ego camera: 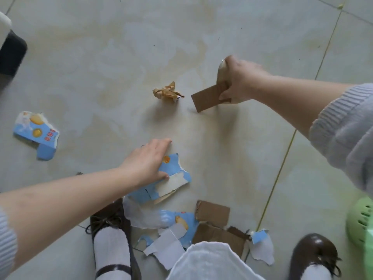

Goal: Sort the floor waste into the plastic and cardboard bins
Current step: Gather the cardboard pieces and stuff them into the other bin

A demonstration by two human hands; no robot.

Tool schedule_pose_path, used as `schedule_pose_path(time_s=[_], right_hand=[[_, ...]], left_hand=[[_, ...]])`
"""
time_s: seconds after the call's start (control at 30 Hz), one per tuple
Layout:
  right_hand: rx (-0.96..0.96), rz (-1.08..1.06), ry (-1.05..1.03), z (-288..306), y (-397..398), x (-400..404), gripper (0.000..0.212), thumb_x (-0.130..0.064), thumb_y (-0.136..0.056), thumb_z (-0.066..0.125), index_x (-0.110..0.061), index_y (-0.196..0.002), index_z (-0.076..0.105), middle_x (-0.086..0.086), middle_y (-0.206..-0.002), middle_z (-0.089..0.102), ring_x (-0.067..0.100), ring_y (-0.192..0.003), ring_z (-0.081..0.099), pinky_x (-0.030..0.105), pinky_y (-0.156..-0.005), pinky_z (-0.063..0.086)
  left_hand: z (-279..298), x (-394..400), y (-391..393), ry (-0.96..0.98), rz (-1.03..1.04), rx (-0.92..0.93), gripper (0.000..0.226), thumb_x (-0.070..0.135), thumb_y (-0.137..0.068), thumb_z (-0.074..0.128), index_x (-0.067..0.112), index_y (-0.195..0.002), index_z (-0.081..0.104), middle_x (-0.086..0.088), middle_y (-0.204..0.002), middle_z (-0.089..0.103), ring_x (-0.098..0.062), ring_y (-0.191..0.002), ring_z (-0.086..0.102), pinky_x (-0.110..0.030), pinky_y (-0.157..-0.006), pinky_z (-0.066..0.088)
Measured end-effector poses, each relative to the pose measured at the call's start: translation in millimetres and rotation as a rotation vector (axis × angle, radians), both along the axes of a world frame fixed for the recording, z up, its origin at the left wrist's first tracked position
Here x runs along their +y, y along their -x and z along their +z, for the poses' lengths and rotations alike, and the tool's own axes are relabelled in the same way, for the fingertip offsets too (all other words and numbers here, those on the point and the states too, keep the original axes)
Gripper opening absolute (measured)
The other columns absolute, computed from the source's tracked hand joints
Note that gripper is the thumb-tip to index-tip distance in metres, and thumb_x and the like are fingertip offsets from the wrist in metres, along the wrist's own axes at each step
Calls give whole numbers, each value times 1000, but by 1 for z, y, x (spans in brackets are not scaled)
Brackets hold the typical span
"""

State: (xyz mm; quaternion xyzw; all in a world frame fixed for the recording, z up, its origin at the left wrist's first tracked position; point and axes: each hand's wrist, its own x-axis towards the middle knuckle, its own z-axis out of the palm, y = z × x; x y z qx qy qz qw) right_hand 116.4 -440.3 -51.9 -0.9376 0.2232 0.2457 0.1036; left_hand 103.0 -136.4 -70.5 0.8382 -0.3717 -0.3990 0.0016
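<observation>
My right hand [240, 81] is closed around a brown cardboard strip [204, 99] and a paler piece above it, held just over the floor. My left hand [148, 163] grips a torn blue printed carton piece [173, 182], thumb pressed on its white inner side. A crumpled tan wrapper [167, 92] lies on the tiles just left of the cardboard strip. Another blue carton piece [37, 134] lies far left. Near my feet sit brown cardboard pieces [214, 216], more torn blue carton scraps [177, 221] and a small blue scrap [260, 237].
A green perforated plastic bin [361, 225] shows at the right edge. A dark object [12, 53] stands at the far left. My brown shoes [314, 253] and white skirt hem [210, 259] fill the bottom. Yellow tile seams run diagonally on the right.
</observation>
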Motion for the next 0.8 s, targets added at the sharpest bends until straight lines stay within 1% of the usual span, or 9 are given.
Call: schedule_pose_path(time_s=[0.13, 0.23, 0.3, 0.37, 0.47, 0.53, 0.67, 0.73, 0.8], right_hand=[[-64, -111, -130, 4, 15, 6, 55, -34, -68, 78, -11, -105, 43, 8, -97, 53, 28, -84, 46, 34, -65, 38], [-64, -164, -192, 8, 31, 12, 43, -30, -72, 75, -4, -101, 56, 14, -101, 62, 30, -86, 55, 35, -67, 45], [-81, -279, -321, 13, 48, 17, 37, -27, -73, 74, -5, -101, 63, 14, -100, 65, 31, -89, 61, 36, -70, 49], [-96, -398, -474, 21, 68, 24, 31, -25, -74, 74, -7, -98, 65, 9, -92, 65, 25, -81, 61, 30, -64, 49], [-71, -463, -587, 33, 103, 34, 18, -27, -72, 77, -19, -84, 65, -1, -80, 64, 17, -72, 60, 25, -59, 47], [-12, -442, -611, 40, 128, 40, 16, -27, -72, 77, -24, -81, 64, -3, -80, 65, 16, -73, 62, 26, -60, 48], [125, -339, -623, 46, 177, 58, 18, -28, -71, 77, -22, -85, 67, 0, -83, 69, 21, -79, 66, 27, -61, 51], [180, -198, -578, 46, 198, 72, 23, -30, -70, 78, -20, -89, 67, -1, -102, 69, 21, -92, 65, 29, -74, 52], [216, 97, -507, 47, 217, 91, 21, -31, -70, 77, -25, -85, 63, -7, -136, 52, 17, -110, 57, 26, -88, 44]], left_hand=[[-3, 5, 2, 20, 104, 66, 60, 38, -69, 75, 22, -114, 39, -3, -115, 45, -26, -99, 49, -35, -79, 43], [-2, 3, -2, -36, 116, 55, 44, 39, -69, 76, 16, -94, 49, -3, -96, 45, -21, -87, 45, -30, -71, 37], [3, 2, -1, -55, 105, 49, 40, 40, -70, 75, 16, -73, 44, -3, -84, 45, -21, -78, 43, -29, -63, 32], [8, 3, 2, -39, 107, 52, 42, 40, -72, 74, 18, -65, 40, -3, -79, 45, -24, -75, 44, -30, -59, 29], [16, 7, 5, 78, 247, 92, 33, 36, -78, 71, 11, -90, 54, -2, -93, 51, -23, -89, 51, -27, -67, 32], [20, 11, 7, 173, 428, 162, 43, 34, -80, 69, 9, -112, 56, -2, -109, 57, -20, -100, 54, -26, -76, 39], [33, 19, 8, 426, 706, 225, 40, 30, -81, 69, 16, -115, 54, -6, -116, 61, -23, -104, 59, -39, -88, 50], [42, 21, 9, 559, 819, 250, 36, 26, -81, 69, 17, -112, 54, -8, -114, 62, -26, -104, 61, -47, -90, 50], [53, 25, 11, 677, 910, 297, 34, 24, -81, 69, 16, -111, 55, -8, -112, 64, -25, -101, 63, -47, -89, 51]])
